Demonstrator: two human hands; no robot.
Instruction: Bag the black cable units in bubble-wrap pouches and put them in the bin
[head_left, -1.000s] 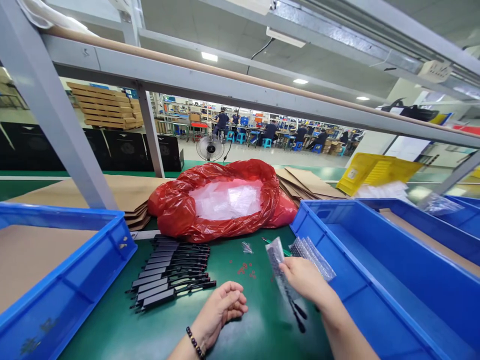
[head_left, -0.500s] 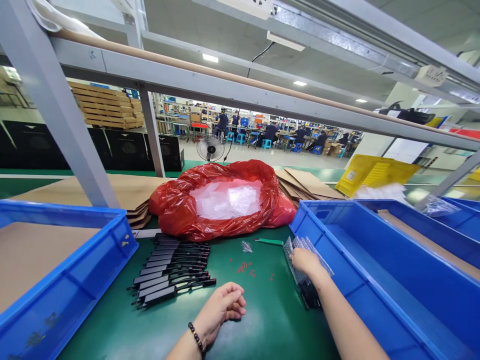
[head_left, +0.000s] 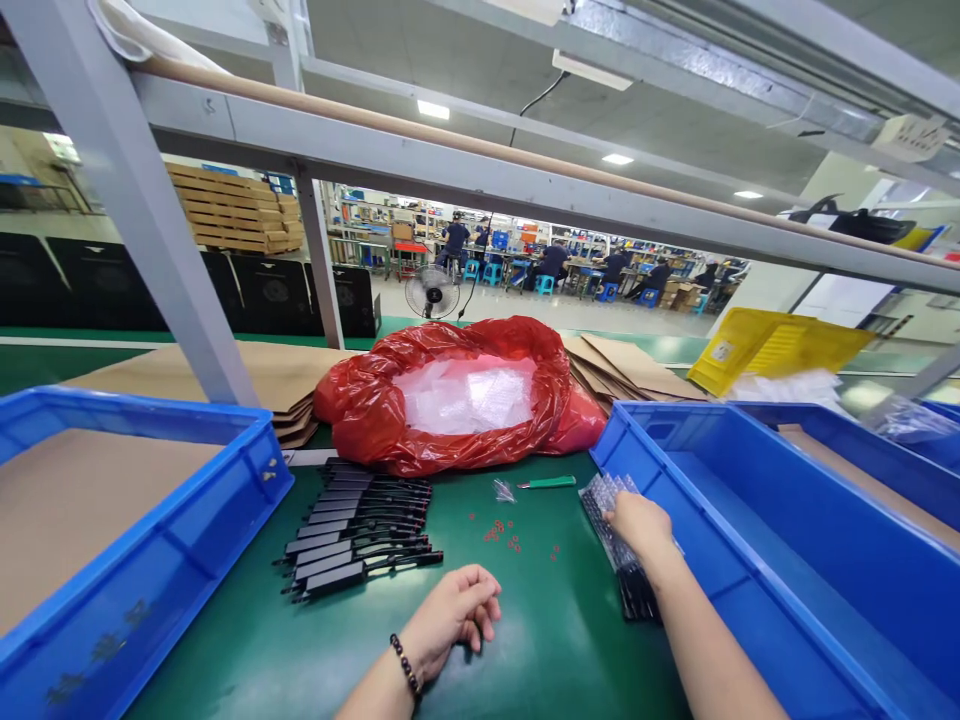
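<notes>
My right hand (head_left: 639, 524) is closed on a bubble wrap bag (head_left: 600, 500), part of a small pile lying against a blue bin. Black parts (head_left: 637, 594) show at the near end of that pile; their exact kind I cannot make out. My left hand (head_left: 459, 612), with a beaded bracelet at the wrist, rests near the middle of the table with loosely curled fingers and nothing in them. Slim black boxes with cables (head_left: 352, 535) lie in a row to its left. Beyond it are scattered small red rings (head_left: 498, 530).
A green-handled knife (head_left: 552, 482) and a tiny clear bag (head_left: 503, 490) lie on the green table. Behind them stands a red plastic bag (head_left: 358, 425) of bubble wrap. Blue bins flank both sides, left (head_left: 187, 520) and right (head_left: 720, 560). A metal frame (head_left: 480, 145) crosses above.
The view has shifted slightly, moving the scene right. My right hand stays at the bubble wrap pile, and more black parts show at its near end. My left hand looks much the same.
</notes>
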